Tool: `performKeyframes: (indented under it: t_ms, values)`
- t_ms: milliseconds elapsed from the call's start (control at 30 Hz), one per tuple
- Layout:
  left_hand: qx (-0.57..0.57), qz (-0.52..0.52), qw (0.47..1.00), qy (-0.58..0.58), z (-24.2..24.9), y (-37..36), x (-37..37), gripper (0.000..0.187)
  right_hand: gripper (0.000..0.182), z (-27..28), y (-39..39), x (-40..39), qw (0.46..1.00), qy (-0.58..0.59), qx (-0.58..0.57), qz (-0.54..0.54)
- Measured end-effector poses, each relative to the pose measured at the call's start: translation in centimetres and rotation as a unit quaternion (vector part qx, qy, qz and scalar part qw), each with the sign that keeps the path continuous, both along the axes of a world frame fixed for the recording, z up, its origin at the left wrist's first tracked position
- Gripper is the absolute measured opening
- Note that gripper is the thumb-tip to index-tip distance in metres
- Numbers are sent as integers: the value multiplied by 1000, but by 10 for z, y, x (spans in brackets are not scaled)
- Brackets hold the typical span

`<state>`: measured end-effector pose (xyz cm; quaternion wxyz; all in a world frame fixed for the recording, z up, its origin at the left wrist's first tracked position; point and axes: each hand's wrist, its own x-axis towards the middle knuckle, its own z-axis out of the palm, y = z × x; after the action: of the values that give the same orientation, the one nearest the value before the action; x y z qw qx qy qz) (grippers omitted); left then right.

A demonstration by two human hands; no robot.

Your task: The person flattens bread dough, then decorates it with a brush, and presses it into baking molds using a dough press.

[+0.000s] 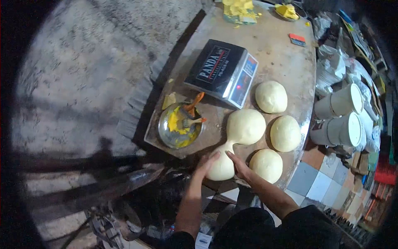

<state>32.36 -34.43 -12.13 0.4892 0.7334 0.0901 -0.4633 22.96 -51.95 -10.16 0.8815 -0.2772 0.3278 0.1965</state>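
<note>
My left hand (206,163) and my right hand (239,164) cup a lump of pale dough (221,167) at the near edge of the wooden table (277,54). A thin neck of dough joins that lump to a larger round mass (245,126) farther in. Three separate dough balls lie to the right: one at the back (271,96), one in the middle (285,133), one at the front (267,164) beside my right hand.
A PANDA digital scale (222,71) sits mid-table. A metal bowl (179,127) with yellow fat and orange-handled tools stands at the left edge. Yellow blocks (239,10) lie at the far end. White buckets (340,116) stand on the tiled floor to the right.
</note>
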Motion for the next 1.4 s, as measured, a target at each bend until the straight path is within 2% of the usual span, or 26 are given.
performKeyframes:
  t_ms: [33, 100, 133, 167, 233, 300, 333, 400, 467, 500, 533, 567, 633, 700, 767, 800, 900, 933, 1000, 1033, 1067, 1133, 1200, 1233, 1333, 1400]
  values:
    - [-68, 84, 994, -3, -6, 15, -31, 64, 57, 1, 3, -11, 998, 9, 12, 58]
    - [-125, 161, 976, 73, 38, 43, -85, 52, 60, 15, 20, -35, 990, 11, -24, 139]
    - [-171, 220, 956, 87, 37, 62, -116, 51, 61, 15, 33, -47, 980, 27, -42, 193]
    - [-243, 259, 929, 104, 10, 95, -154, 54, 63, 34, 56, -58, 983, -8, -66, 170]
    - [-156, 408, 896, 79, 36, 133, -210, 56, 64, 56, 96, -68, 943, -100, -108, 297]
    - [-159, 473, 865, -50, 13, 192, -280, 58, 63, 105, 150, -82, 866, -215, -204, 402]
    - [-164, 467, 860, -127, 38, 218, -300, 57, 62, 141, 179, -89, 812, -271, -286, 431]
    - [-152, 453, 835, -273, 151, 254, -330, 55, 57, 207, 240, -114, 752, -384, -248, 474]
    - [-85, 452, 842, -283, 291, 261, -375, 55, 46, 265, 282, -154, 679, -590, -235, 367]
    - [-63, 374, 824, -420, 330, 275, -406, 60, 43, 305, 292, -176, 607, -701, -227, 297]
    - [-20, 309, 759, -573, 366, 283, -430, 71, 40, 346, 296, -200, 530, -794, -207, 214]
    - [40, 252, 657, -709, 402, 291, -453, 82, 47, 383, 297, -221, 439, -860, -215, 145]
    - [86, 243, 493, -831, 450, 297, -488, 101, 54, 410, 322, -258, 449, -876, -172, 38]
    - [17, 315, 487, -814, 473, 303, -521, 110, 93, 442, 342, -264, 413, -899, -144, 8]
    - [-60, 376, 478, -792, 487, 310, -541, 119, 134, 463, 367, -266, 374, -916, -98, 106]
    - [-58, 388, 487, -780, 481, 322, -550, 123, 143, 462, 387, -273, 393, -895, -48, 206]
    - [32, 409, 533, -740, 445, 365, -567, 126, 114, 436, 456, -293, 458, -821, 39, 338]
    - [39, 471, 539, -697, 437, 366, -573, 113, 92, 420, 475, -301, 521, -761, 108, 371]
    - [125, 549, 511, -649, 420, 382, -575, 92, 58, 399, 508, -307, 493, -810, 49, 313]
    - [145, 565, 487, -650, 420, 393, -573, 75, 36, 394, 524, -308, 469, -854, 10, 223]
    - [166, 582, 465, -646, 422, 403, -572, 60, 34, 400, 530, -312, 476, -846, -29, 239]
    - [225, 564, 448, -657, 434, 426, -572, 38, 36, 403, 561, -303, 446, -871, 30, 204]
    - [296, 498, 452, -678, 453, 449, -575, 25, 40, 408, 575, -299, 531, -787, 62, 307]
    - [364, 482, 421, -677, 453, 461, -568, 25, 42, 411, 585, -296, 564, -739, 76, 361]
    - [406, 482, 388, -673, 431, 487, -564, 25, 47, 418, 643, -297, 552, -693, 226, 404]
    - [487, 488, 385, -614, 430, 485, -561, 27, 46, 422, 675, -295, 389, -821, 68, 411]
